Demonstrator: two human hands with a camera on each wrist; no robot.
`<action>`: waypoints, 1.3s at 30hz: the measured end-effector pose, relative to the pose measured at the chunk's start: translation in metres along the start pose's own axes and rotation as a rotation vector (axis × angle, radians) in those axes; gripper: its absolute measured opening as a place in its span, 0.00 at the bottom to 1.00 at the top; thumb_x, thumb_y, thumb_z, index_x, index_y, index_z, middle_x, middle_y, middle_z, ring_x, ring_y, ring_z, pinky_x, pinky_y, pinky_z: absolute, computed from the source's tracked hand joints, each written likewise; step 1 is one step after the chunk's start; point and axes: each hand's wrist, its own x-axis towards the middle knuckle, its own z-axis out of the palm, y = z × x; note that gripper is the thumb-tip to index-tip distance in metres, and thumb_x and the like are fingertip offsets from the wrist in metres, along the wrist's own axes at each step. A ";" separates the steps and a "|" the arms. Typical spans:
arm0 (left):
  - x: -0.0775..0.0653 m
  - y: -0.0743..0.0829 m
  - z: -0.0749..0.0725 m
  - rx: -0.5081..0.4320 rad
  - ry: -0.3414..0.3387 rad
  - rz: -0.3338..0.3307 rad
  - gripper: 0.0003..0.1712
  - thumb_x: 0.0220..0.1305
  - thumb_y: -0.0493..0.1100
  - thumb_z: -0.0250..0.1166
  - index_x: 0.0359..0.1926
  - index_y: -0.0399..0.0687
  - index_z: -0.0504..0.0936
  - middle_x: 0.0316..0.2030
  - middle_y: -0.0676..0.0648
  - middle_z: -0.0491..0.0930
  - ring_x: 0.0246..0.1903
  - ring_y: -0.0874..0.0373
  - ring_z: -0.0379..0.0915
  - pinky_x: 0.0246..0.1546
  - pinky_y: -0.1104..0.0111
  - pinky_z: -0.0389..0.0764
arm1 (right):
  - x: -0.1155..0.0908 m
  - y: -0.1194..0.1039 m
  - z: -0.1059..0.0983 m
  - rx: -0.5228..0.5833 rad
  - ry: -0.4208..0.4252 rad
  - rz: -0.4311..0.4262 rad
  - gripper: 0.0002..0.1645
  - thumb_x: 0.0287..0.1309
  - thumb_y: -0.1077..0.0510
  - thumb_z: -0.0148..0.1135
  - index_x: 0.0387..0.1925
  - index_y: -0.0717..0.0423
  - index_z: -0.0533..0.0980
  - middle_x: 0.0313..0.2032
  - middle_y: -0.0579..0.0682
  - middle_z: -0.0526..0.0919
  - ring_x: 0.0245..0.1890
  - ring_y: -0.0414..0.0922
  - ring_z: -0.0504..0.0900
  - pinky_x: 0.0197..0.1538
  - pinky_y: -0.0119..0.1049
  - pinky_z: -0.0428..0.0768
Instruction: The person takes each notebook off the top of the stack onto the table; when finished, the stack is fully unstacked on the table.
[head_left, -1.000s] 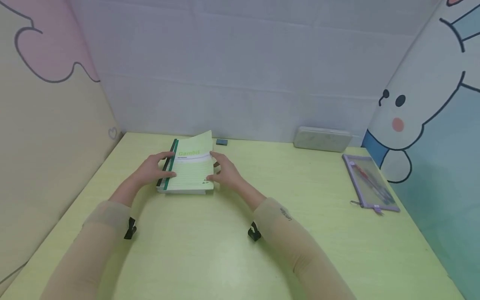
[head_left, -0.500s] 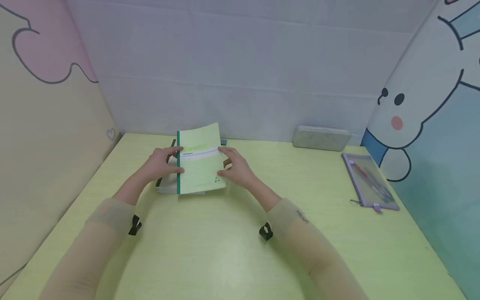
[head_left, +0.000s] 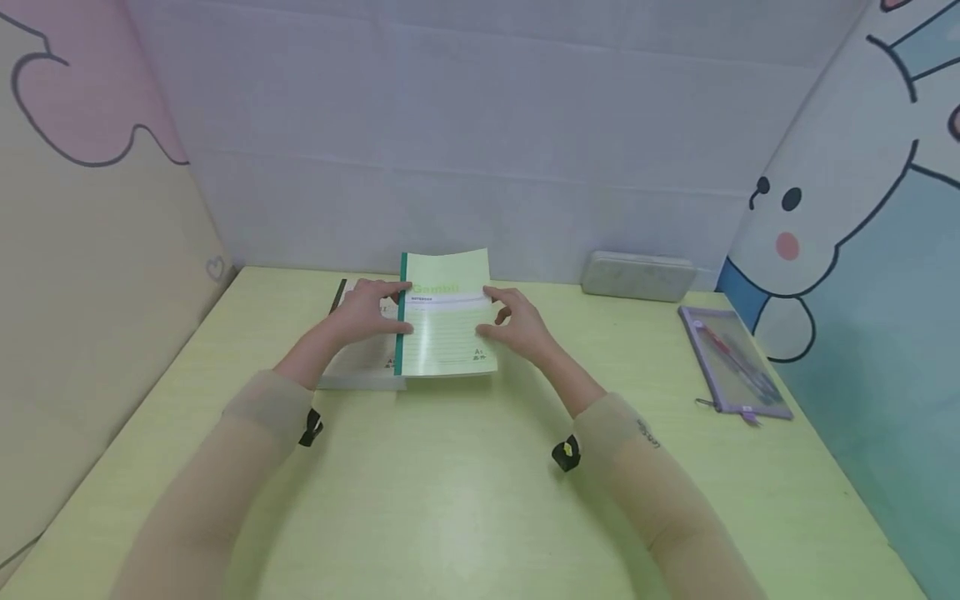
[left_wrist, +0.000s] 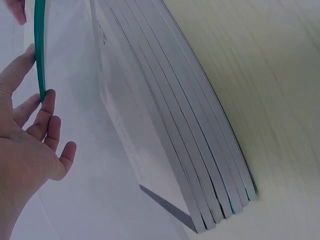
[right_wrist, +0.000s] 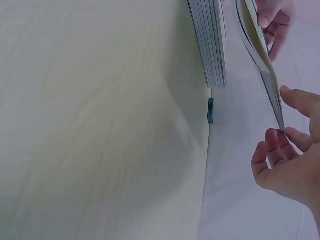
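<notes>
A pale green notebook [head_left: 446, 342] with a dark green spine is held up in the air by both hands. My left hand [head_left: 363, 314] pinches its spine side, thumb on the cover and other fingers behind. On the opposite edge, my right hand [head_left: 522, 328] pinches it in the same way. Below and to the left lies a stack of notebooks [head_left: 363, 367], its top one white with a black spine, partly hidden by the left hand and the green notebook. Seen from the right wrist, the lifted notebook [right_wrist: 270, 82] is apart from the stack [right_wrist: 207, 45].
A small blue block [right_wrist: 210, 111] lies by the table's back edge, hidden in the head view. Farther right stand a grey case [head_left: 637, 277] against the back wall and a purple-edged mesh zip pouch [head_left: 701, 358] with pens inside. Walls border the table's back and sides.
Both hands have lifted the green notebook off the stack and carried it to the right, uncovering the white notebook. The small blue block has become hidden behind it in the head view.
</notes>
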 end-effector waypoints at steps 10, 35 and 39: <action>0.030 0.023 0.028 0.093 -0.082 -0.002 0.51 0.46 0.57 0.74 0.69 0.49 0.63 0.48 0.48 0.76 0.56 0.47 0.57 0.57 0.50 0.56 | -0.003 0.034 -0.023 -0.067 -0.032 0.081 0.43 0.51 0.56 0.70 0.67 0.56 0.63 0.51 0.56 0.73 0.41 0.48 0.72 0.40 0.35 0.70; 0.035 0.014 0.059 0.463 -0.192 0.022 0.41 0.53 0.63 0.67 0.65 0.52 0.70 0.57 0.45 0.73 0.61 0.45 0.53 0.60 0.48 0.51 | 0.006 0.068 0.000 -0.311 -0.236 0.128 0.51 0.44 0.44 0.74 0.67 0.56 0.62 0.63 0.62 0.64 0.62 0.60 0.61 0.64 0.53 0.62; 0.035 0.008 0.063 0.556 -0.187 0.051 0.37 0.54 0.65 0.64 0.63 0.57 0.73 0.56 0.46 0.74 0.61 0.45 0.53 0.59 0.47 0.52 | 0.007 0.067 0.002 -0.319 -0.228 0.129 0.50 0.44 0.43 0.73 0.67 0.54 0.63 0.64 0.60 0.63 0.63 0.59 0.60 0.63 0.54 0.62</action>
